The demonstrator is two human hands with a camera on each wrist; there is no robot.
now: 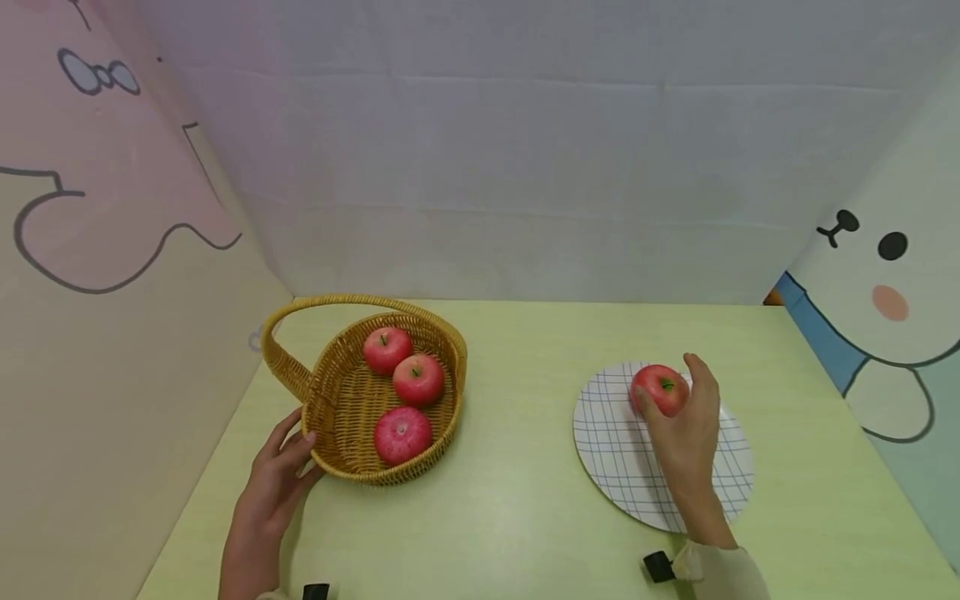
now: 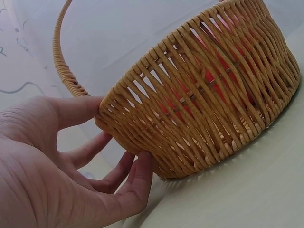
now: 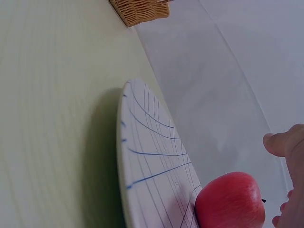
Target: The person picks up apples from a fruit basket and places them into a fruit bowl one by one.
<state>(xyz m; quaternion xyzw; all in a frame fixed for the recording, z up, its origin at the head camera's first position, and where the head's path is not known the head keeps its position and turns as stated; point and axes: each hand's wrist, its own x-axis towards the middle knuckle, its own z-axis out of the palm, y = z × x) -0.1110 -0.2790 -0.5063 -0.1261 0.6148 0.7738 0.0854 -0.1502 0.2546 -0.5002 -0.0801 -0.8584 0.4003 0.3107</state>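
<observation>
Item 1: right hand (image 1: 686,429). Fingers curled round a red apple (image 1: 661,389), thumb on its near-left side, fingertips over its far side. The right wrist view shows the apple (image 3: 231,202) low against the plate's surface, though actual contact cannot be told, with the fingertips (image 3: 284,142) beside and above it.

Item 2: plate (image 1: 615,458). White, round, with a blue grid pattern. It lies directly under the right hand on the pale green table (image 1: 510,500). The held apple sits over the plate's far part, just beyond the palm.

Item 3: left hand (image 1: 273,483). Thumb (image 2: 71,109) pressed on the rim and fingers (image 2: 137,180) curled against the lower outer wall of a wicker basket (image 1: 352,450), pinching its near-left side. The basket wall (image 2: 204,99) fills the left wrist view, red showing through the weave.

Item 4: basket contents. Three red apples: one (image 1: 402,434) nearest the left hand, one (image 1: 418,379) beyond it, one (image 1: 387,349) farthest. An arched handle (image 1: 300,312) rises beyond the left hand.

Item 5: the two hands are well apart, with bare table between them; the basket is at the left hand, the plate at the right.
</observation>
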